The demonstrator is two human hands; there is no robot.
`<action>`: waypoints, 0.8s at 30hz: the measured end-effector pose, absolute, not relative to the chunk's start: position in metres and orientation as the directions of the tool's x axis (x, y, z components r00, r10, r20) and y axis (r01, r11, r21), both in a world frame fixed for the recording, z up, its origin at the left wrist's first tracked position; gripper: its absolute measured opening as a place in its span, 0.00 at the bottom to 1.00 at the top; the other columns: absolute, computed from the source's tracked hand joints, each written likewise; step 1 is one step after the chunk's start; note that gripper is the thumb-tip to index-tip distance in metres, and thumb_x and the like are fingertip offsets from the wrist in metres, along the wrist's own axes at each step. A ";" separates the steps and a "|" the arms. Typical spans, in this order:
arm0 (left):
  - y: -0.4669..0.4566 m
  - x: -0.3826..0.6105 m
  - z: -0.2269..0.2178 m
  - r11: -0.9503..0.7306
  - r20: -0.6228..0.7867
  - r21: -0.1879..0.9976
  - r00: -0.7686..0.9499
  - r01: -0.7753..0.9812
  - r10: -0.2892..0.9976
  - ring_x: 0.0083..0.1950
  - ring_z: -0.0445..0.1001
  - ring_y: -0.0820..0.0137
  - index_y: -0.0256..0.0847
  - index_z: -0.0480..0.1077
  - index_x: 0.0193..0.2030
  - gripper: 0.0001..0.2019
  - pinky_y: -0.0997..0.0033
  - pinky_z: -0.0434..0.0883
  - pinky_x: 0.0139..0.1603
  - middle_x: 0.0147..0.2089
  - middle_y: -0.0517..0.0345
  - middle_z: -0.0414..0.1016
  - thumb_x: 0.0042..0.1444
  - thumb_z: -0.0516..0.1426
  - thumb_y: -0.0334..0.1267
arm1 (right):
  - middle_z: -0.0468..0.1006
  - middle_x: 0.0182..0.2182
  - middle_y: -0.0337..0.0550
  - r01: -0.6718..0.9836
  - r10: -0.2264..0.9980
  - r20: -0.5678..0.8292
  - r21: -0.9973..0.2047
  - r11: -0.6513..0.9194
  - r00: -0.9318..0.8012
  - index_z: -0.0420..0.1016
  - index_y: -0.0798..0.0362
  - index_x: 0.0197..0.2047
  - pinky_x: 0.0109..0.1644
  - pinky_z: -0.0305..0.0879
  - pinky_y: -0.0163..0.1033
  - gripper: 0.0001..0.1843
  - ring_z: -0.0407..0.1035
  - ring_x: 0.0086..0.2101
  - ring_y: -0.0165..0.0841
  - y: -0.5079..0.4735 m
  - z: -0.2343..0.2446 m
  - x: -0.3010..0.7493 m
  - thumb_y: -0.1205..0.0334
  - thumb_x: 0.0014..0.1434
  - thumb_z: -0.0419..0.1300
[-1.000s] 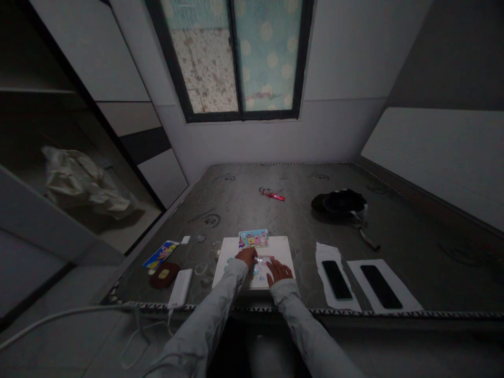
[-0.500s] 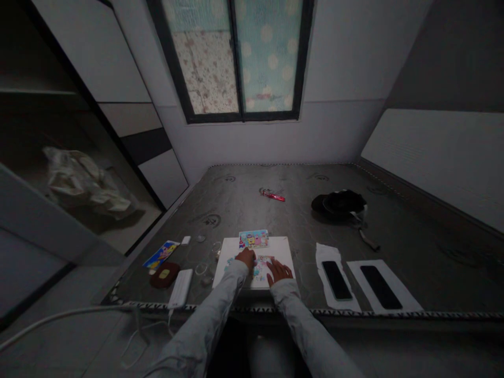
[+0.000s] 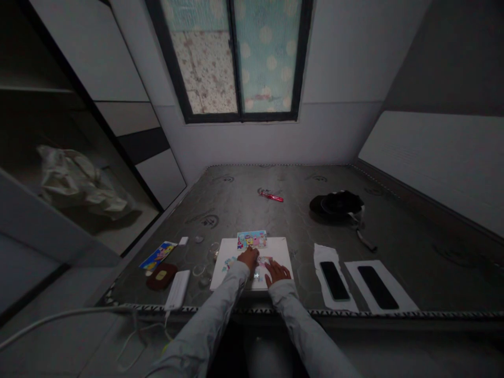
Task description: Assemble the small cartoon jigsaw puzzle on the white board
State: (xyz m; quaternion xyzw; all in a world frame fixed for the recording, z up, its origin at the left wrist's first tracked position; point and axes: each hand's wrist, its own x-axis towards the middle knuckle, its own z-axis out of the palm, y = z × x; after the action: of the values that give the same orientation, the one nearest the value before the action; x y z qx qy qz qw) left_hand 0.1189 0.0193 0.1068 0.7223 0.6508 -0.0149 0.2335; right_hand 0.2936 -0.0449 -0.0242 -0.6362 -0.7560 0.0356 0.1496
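Both my hands rest on a white board (image 3: 280, 248) lying near the front edge of a grey mattress (image 3: 299, 220). My left hand (image 3: 249, 258) is curled, its fingertips pressed on small colourful pieces (image 3: 263, 261) on the board. My right hand (image 3: 276, 272) lies flat with fingers spread beside those pieces. A colourful cartoon picture card (image 3: 252, 239) lies at the board's far edge.
Two black phones (image 3: 334, 280) (image 3: 373, 280) lie on white sheets to the right. A black cap (image 3: 337, 203) and a red pen (image 3: 271, 196) sit farther back. At the left are a white power bank (image 3: 177, 289), a brown round object (image 3: 161, 276) and a colourful card (image 3: 159, 254).
My hands have drawn slightly closer together over the pieces; the view has shifted a little. Nothing else has moved.
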 end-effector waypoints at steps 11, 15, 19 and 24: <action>0.029 0.118 0.089 -0.060 -0.260 0.446 0.194 0.893 0.946 0.49 0.79 0.63 0.45 0.71 0.50 0.15 0.70 0.69 0.48 0.47 0.55 0.81 0.55 0.62 0.34 | 0.60 0.71 0.32 0.920 0.981 0.136 -0.350 0.178 -0.138 0.65 0.35 0.68 0.70 0.45 0.44 0.27 0.58 0.67 0.32 -0.045 -0.020 0.294 0.47 0.68 0.49; 0.026 0.117 0.086 -0.038 -0.220 0.518 0.177 0.854 0.959 0.46 0.79 0.66 0.44 0.71 0.50 0.12 0.72 0.68 0.44 0.44 0.56 0.82 0.59 0.58 0.35 | 0.61 0.71 0.34 0.933 0.978 0.158 -0.310 0.182 -0.138 0.65 0.35 0.68 0.69 0.45 0.44 0.27 0.59 0.67 0.33 -0.046 -0.021 0.293 0.47 0.68 0.50; 0.024 0.117 0.084 -0.017 -0.189 0.574 0.153 0.819 0.970 0.44 0.78 0.66 0.42 0.72 0.49 0.11 0.72 0.67 0.43 0.43 0.55 0.82 0.59 0.59 0.35 | 0.64 0.69 0.33 0.938 0.973 0.191 -0.295 0.181 -0.127 0.65 0.35 0.68 0.69 0.44 0.44 0.26 0.59 0.67 0.34 -0.045 -0.025 0.292 0.48 0.68 0.50; 0.024 0.116 0.079 0.007 -0.183 0.617 0.135 0.787 0.974 0.41 0.78 0.68 0.43 0.73 0.47 0.10 0.74 0.67 0.40 0.39 0.57 0.81 0.58 0.60 0.33 | 0.63 0.70 0.34 0.935 0.977 0.160 -0.304 0.184 -0.141 0.64 0.35 0.69 0.68 0.45 0.44 0.27 0.60 0.66 0.34 -0.045 -0.022 0.293 0.47 0.68 0.50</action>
State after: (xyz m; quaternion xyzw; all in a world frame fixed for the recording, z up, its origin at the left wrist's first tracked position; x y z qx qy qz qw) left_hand 0.1163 0.0245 0.0795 0.6880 0.6396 0.1523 0.3071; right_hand 0.2930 -0.0445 -0.0222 -0.6353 -0.7523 0.0655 0.1617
